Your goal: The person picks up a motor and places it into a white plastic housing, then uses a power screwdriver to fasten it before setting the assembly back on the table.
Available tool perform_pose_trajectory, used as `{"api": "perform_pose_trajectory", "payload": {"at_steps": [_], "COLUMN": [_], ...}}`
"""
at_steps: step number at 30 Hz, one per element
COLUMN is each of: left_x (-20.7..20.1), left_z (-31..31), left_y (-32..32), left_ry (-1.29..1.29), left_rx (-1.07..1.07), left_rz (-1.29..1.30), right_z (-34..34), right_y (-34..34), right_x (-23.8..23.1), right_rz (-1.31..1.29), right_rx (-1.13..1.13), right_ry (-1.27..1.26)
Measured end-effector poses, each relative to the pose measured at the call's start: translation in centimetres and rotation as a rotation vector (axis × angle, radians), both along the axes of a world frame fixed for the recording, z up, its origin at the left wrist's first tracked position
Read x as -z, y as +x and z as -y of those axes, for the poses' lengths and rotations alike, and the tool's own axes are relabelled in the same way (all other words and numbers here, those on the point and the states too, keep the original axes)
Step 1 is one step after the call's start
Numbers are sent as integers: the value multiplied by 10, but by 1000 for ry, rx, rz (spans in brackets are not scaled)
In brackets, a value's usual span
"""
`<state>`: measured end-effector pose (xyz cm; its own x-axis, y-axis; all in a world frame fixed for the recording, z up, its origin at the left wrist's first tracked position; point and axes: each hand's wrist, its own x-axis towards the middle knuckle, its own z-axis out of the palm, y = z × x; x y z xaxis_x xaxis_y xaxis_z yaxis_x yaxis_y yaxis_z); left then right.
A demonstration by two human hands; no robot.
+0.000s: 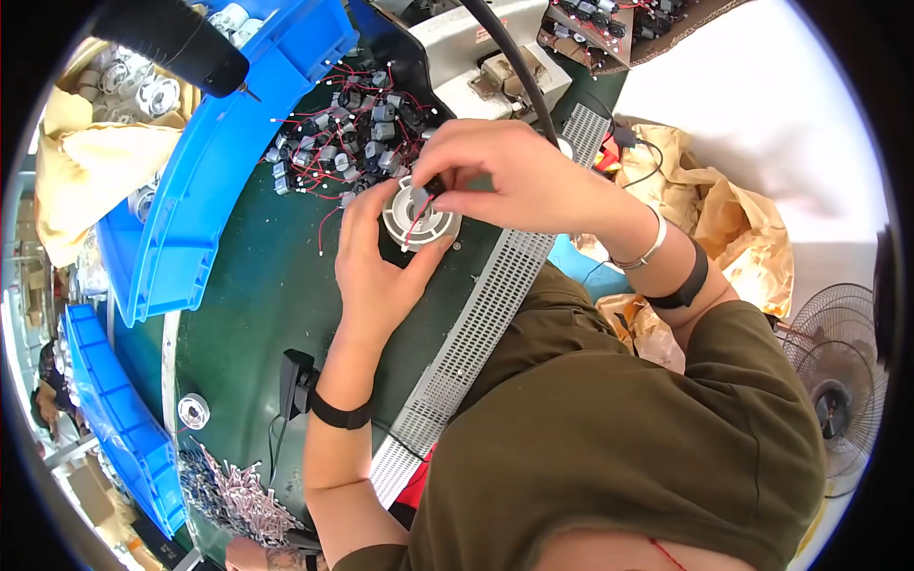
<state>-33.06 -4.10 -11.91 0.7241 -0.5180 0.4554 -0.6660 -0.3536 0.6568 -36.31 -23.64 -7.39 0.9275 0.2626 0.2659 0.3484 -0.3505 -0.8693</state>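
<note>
Motor (420, 197) has its long axis roughly two-to-eight o'clock, red lead (416, 225) toward seven; right hand (503, 173) grip pinches it, left hand (374, 268) grip clasps white housing (439, 226).

A small grey motor (420, 197) with red wire (412, 230) sits over, perhaps inside, a round white housing (435, 227).

motor (420, 197) — partly hidden by right hand (509, 176) | black tool (176, 52) — cut off at edge

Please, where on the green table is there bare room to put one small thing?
On the table, between the big blue bin, the motors, the left hand and the black device. It is crowded at the motors and at the wire pile.
</note>
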Motion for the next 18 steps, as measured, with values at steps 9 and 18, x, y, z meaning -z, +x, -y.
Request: {"api": "perform_pose_trajectory", "payload": {"at_steps": [9, 18], "left_x": [-12, -17], "left_z": [-8, -9], "left_y": [20, 23], "left_ry": [47, 8], "left_rx": [209, 241], "left_rz": [-293, -255], "right_z": [-4, -5], "right_y": [21, 25], "right_x": [-4, -25], "right_rz": [302, 369], "right_rx": [-215, -331], "right_ry": [-399, -648]}}
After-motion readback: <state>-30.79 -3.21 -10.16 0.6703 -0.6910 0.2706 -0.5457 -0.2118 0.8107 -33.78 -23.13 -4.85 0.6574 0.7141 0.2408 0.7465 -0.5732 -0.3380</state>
